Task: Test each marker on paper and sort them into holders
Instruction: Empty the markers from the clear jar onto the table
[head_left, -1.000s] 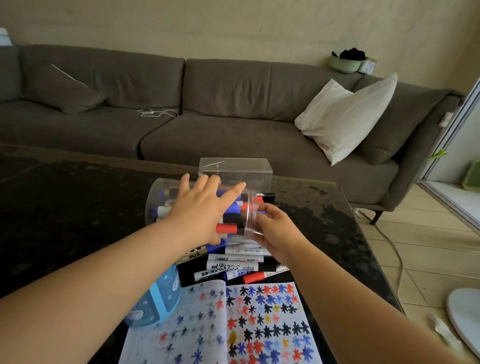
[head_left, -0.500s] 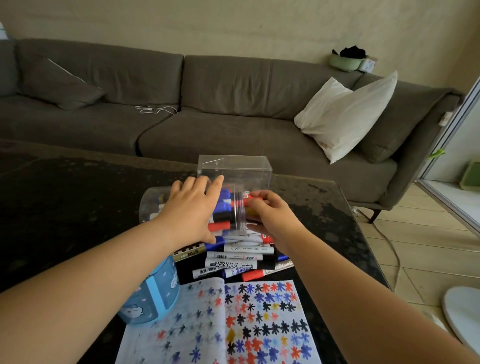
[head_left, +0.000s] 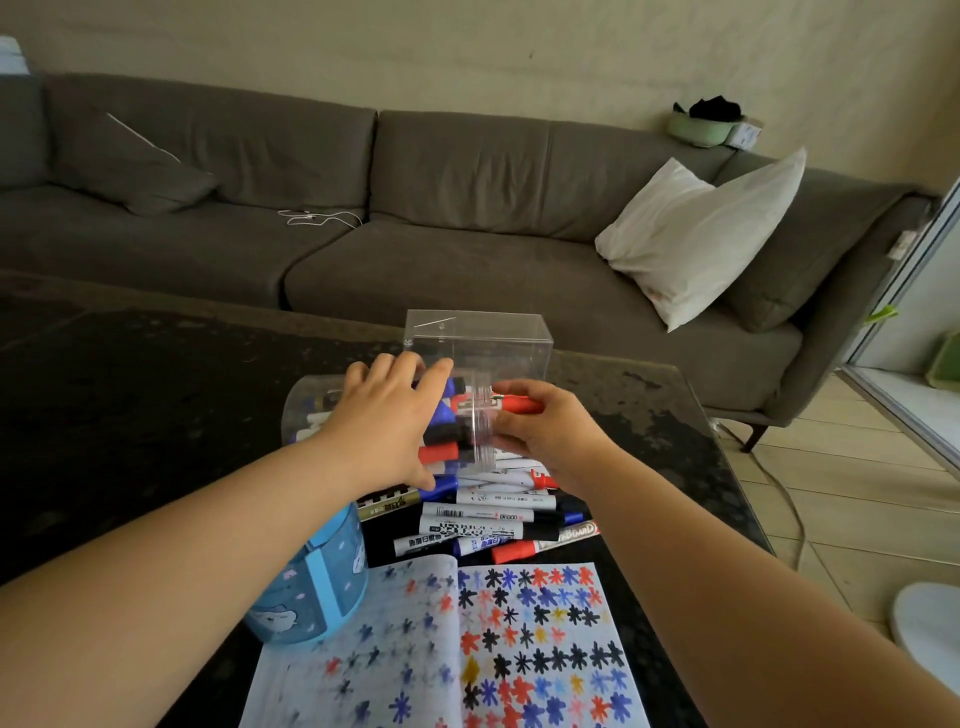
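**Marker sorting under way as both hands work a tipped clear holder**

Grey sofa cushions and a white pillow (head_left: 696, 234) fill the background behind a dark desk (head_left: 130, 405) where the sorting is in progress. Nearest the left forearm stands a blue holder (head_left: 322, 587), just beside the open notebook (head_left: 447, 654), whose pages are covered in red, blue, black and yellow test stars. The left hand (head_left: 387, 426) lies with fingers nearly straight and spread across the side of a round clear holder (head_left: 363, 415), which rests on its side and is packed with red, blue and black markers; the hand presses on it and does not curl round it. Just beyond the fingertips stands an empty rectangular clear box (head_left: 483, 343). The right hand (head_left: 545, 431), at the holder's open mouth, has its fingers curled round a red-capped marker (head_left: 514, 404), apparently gripping it at the rim. Below both hands a loose pile of markers (head_left: 488, 519) lies between the holder and the notebook.

By the look of it, the step in hand is drawing one marker out of the tipped holder. The next move seems to call for bringing it toward the person onto the notebook, uncapping it and making a mark, while the left hand steadies the holder against rolling.
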